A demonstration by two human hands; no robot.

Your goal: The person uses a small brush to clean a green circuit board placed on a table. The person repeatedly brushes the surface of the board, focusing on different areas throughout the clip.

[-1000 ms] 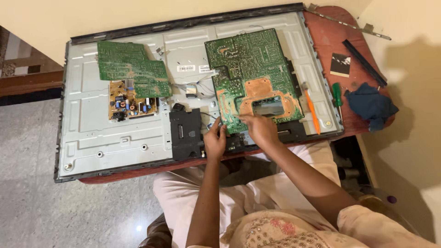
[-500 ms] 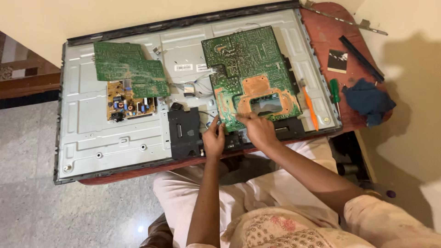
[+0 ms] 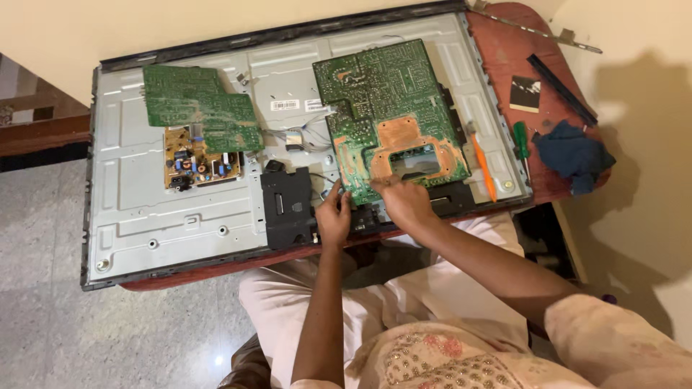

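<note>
A flat-screen television lies face down with its grey metal back panel [image 3: 144, 209] bare. A large green circuit board [image 3: 382, 94] with copper-coloured areas rests on the panel's right half. My left hand [image 3: 334, 218] touches the board's near left corner, fingers curled at its edge. My right hand [image 3: 405, 203] grips the board's near edge just below its rectangular cut-out. What lies under my fingers is hidden. A black plastic block [image 3: 287, 207] sits left of my left hand.
A smaller green board [image 3: 198, 104] overlaps a yellow power board [image 3: 200, 164] on the left. An orange pry tool [image 3: 483, 168], a green-handled screwdriver [image 3: 521, 140], a blue cloth [image 3: 571, 153] and a black strip [image 3: 561, 88] lie at the right on the red-brown table [image 3: 515, 50].
Both hands stay at the large board's near edge with small shifts. The view has drifted slightly.
</note>
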